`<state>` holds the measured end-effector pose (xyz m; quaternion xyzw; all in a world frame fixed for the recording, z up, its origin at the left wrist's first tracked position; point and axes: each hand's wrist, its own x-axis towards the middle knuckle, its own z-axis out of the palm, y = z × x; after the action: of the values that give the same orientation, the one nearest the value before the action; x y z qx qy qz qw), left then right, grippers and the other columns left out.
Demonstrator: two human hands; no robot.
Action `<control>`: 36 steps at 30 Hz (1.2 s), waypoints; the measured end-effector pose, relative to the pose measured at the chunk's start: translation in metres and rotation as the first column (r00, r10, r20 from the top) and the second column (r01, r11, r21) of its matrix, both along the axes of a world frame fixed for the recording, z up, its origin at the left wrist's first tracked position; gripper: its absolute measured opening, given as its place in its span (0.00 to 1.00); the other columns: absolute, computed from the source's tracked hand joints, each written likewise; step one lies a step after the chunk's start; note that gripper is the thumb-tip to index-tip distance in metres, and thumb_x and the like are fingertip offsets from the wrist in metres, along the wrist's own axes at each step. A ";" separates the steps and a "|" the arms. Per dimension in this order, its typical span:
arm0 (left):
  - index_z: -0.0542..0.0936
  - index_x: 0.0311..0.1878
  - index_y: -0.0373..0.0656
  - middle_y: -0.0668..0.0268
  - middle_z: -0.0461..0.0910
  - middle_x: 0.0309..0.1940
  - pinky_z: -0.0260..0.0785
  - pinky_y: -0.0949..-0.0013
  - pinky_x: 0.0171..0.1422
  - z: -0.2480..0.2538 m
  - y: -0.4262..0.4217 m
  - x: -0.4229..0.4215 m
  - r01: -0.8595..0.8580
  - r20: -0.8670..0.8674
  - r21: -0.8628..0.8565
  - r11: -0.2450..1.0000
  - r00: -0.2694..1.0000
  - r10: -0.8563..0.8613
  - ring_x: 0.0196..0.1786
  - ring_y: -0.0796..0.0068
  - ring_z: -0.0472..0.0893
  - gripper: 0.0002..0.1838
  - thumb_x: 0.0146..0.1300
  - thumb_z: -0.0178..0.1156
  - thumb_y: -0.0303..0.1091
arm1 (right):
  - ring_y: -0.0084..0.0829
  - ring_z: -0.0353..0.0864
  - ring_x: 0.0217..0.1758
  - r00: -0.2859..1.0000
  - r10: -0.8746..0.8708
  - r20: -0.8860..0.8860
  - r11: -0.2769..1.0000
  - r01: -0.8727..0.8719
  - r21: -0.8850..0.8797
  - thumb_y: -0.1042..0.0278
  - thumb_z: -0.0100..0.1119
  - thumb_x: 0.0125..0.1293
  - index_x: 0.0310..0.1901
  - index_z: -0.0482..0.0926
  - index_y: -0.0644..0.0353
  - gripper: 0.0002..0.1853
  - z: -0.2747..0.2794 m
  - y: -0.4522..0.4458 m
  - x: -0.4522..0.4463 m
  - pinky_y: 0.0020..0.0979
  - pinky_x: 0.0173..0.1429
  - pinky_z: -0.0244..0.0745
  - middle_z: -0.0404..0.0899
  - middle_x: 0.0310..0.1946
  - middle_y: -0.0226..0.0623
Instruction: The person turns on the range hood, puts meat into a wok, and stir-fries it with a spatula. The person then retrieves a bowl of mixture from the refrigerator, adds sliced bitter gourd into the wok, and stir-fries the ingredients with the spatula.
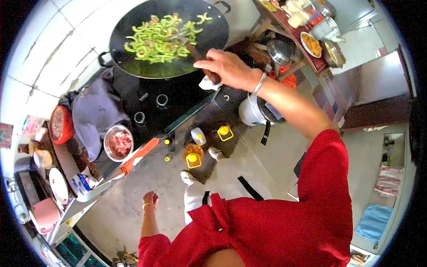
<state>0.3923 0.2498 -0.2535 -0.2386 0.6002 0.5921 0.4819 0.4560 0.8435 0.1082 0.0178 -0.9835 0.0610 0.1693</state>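
Note:
My right hand (227,69) is closed around the brown handle of a spatula (194,52), whose metal end lies among sliced green vegetables (162,40) in a large black wok (129,66). Small reddish bits show among the green pieces. A white cloth (209,83) is just below that hand. My left hand (151,198) hangs low over the floor, well away from the stove; its fingers look curled, and what they hold, if anything, is too small to make out. The wok sits on a black stove top (149,100) with two round knobs.
A metal bowl of raw meat (120,143) stands at the counter's edge beside a dark cloth (95,115) and a red bowl (61,124). Yellow-capped bottles (193,155) stand on the floor. At the upper right, a table (284,20) bears a plate of food (311,45).

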 end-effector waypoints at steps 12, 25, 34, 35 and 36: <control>0.79 0.26 0.42 0.71 0.74 0.17 0.63 0.77 0.21 0.045 0.284 0.110 0.473 -0.360 -0.443 0.762 0.684 -0.634 0.18 0.82 0.70 0.07 0.47 0.62 0.36 | 0.40 0.73 0.36 0.826 -0.562 -0.043 0.648 0.407 -0.644 0.77 0.55 0.52 0.49 0.68 0.61 0.19 -0.139 0.073 0.283 0.36 0.41 0.69 0.73 0.34 0.43; 0.68 0.19 0.42 0.59 0.69 0.21 0.65 0.57 0.38 -0.262 0.619 0.163 0.681 -0.674 -0.213 0.700 0.416 -0.610 0.29 0.63 0.70 0.09 0.52 0.51 0.31 | 0.31 0.70 0.24 0.045 -0.366 0.930 -0.699 0.646 -0.306 0.68 0.49 0.59 0.29 0.71 0.57 0.05 -0.358 -0.190 0.759 0.30 0.27 0.68 0.73 0.25 0.33; 0.74 0.35 0.44 0.58 0.77 0.30 0.70 0.62 0.38 -0.477 0.729 0.157 0.577 -0.574 -0.571 0.585 0.229 -0.786 0.34 0.57 0.77 0.14 0.47 0.61 0.42 | 0.30 0.70 0.22 -0.099 0.173 0.980 -0.835 0.514 0.199 0.67 0.48 0.59 0.30 0.72 0.59 0.06 -0.356 -0.206 0.706 0.29 0.25 0.67 0.73 0.24 0.34; 0.74 0.35 0.44 0.58 0.77 0.30 0.70 0.62 0.38 -0.495 0.738 0.157 0.584 -0.560 -0.572 0.576 0.235 -0.794 0.34 0.57 0.77 0.14 0.47 0.61 0.42 | 0.30 0.70 0.22 -0.105 0.194 0.975 -0.833 0.507 0.221 0.67 0.48 0.59 0.30 0.72 0.59 0.06 -0.360 -0.201 0.702 0.29 0.24 0.67 0.73 0.24 0.34; 0.75 0.36 0.45 0.59 0.78 0.31 0.70 0.61 0.38 -0.511 0.750 0.153 0.532 -0.630 -0.456 0.713 0.372 -0.681 0.35 0.57 0.77 0.16 0.46 0.61 0.42 | 0.30 0.70 0.22 -0.109 0.212 0.971 -0.829 0.506 0.238 0.67 0.48 0.59 0.30 0.72 0.59 0.06 -0.365 -0.198 0.697 0.29 0.24 0.67 0.73 0.24 0.34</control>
<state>0.5453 0.9995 -0.7646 0.2320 0.8379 0.3578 0.3407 1.1534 0.6457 -0.2568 -0.8080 -0.1224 0.5420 -0.1959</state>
